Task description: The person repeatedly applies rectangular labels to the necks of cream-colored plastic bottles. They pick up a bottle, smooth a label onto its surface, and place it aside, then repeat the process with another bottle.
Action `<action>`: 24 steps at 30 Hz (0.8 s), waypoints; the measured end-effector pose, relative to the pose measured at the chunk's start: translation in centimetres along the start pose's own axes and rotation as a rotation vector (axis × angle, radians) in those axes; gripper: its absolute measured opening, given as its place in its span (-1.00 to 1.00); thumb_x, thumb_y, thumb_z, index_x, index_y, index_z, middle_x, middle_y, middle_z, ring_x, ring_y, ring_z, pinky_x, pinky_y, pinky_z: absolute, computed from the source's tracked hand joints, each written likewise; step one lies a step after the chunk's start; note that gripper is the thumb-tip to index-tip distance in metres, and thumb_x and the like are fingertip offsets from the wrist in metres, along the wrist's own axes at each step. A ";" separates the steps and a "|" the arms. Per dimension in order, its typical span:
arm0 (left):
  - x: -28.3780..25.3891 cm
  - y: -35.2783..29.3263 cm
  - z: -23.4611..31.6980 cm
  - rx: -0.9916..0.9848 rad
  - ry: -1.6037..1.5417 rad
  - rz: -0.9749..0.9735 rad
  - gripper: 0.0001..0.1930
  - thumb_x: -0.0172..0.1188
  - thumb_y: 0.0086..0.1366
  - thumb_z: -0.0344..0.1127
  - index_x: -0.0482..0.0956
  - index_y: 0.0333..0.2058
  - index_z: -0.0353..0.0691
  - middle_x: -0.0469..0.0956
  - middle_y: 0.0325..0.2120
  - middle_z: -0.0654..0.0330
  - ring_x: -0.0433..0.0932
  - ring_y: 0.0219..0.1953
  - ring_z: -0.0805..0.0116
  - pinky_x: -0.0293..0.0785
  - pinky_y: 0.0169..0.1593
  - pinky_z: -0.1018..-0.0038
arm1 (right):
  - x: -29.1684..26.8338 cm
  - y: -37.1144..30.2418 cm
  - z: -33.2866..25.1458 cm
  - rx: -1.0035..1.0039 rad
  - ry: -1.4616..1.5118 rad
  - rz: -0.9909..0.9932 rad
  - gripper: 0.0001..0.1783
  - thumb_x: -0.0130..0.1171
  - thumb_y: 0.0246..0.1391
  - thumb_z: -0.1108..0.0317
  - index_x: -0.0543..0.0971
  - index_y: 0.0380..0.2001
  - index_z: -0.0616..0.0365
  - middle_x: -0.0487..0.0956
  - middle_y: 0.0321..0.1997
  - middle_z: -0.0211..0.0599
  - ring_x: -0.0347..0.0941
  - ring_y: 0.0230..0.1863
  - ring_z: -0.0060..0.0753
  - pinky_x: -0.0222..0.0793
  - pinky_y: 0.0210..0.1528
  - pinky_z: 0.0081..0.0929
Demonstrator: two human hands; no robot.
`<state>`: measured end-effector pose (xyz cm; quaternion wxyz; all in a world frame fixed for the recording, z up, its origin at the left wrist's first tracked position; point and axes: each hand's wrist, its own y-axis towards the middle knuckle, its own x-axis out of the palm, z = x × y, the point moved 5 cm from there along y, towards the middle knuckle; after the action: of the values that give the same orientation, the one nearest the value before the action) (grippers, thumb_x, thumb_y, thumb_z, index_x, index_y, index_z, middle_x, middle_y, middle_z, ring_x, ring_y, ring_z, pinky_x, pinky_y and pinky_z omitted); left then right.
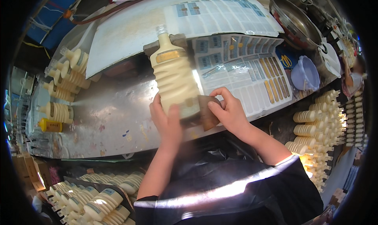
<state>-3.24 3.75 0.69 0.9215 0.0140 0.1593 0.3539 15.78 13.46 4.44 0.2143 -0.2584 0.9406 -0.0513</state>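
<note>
A cream-coloured bottle (175, 81) with wavy ridges and a clear threaded neck lies in front of me. It has a gold label near its shoulder and a paler label low down. Its shoulder end rests against a dark block (183, 42). My left hand (167, 118) grips the base end, fingers at the left side and the thumb, blurred, over the front. In my right hand (228, 109) a brown flat pad (208, 113) is pinched between thumb and fingers, close beside the bottle's lower right edge. Whether pad and bottle touch, I cannot tell.
Label sheets (252, 71) cover the right of the metal table (106, 115); more lie on a white board (130, 32). A lilac bucket (305, 73) and a large metal pan (297, 20) stand right. Cream bottles stand in groups left (59, 111), lower left (104, 203) and right (305, 130).
</note>
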 end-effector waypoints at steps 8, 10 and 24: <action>-1.0 -1.1 1.8 0.218 0.154 0.040 -0.20 0.23 0.25 -0.18 0.18 0.40 -0.38 0.38 0.14 -0.13 0.37 0.18 -0.07 0.22 0.29 0.07 | 1.9 -2.1 -4.9 -0.236 -0.081 -0.058 -0.71 0.15 0.25 0.20 0.47 -0.02 0.03 0.60 -0.52 0.00 0.57 -0.42 0.24 0.43 -0.36 0.01; -1.1 -1.4 2.8 0.297 0.272 -0.016 -0.10 0.34 0.19 -0.10 0.18 0.41 -0.36 0.39 0.16 -0.13 0.36 0.21 -0.07 0.21 0.31 0.09 | 1.7 -1.5 -4.5 -0.198 -0.126 -0.065 -0.71 0.15 0.25 0.19 0.48 -0.02 0.02 0.60 -0.52 0.01 0.58 -0.41 0.25 0.44 -0.35 0.03; -1.4 -1.2 2.2 0.302 0.472 0.004 -0.02 0.58 0.04 -0.13 0.30 0.38 -0.35 0.59 0.15 0.01 0.51 0.20 0.08 0.02 0.44 -0.02 | -0.1 -1.4 -3.2 -0.308 0.043 0.038 -0.76 0.19 0.27 0.36 0.48 -0.03 0.11 0.44 -0.73 -0.44 0.35 -0.67 -0.68 0.16 -0.58 -0.50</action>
<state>-2.82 2.12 3.04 0.8457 0.0688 0.4206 0.3212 15.13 12.30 7.66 0.1529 -0.2693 0.9464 0.0922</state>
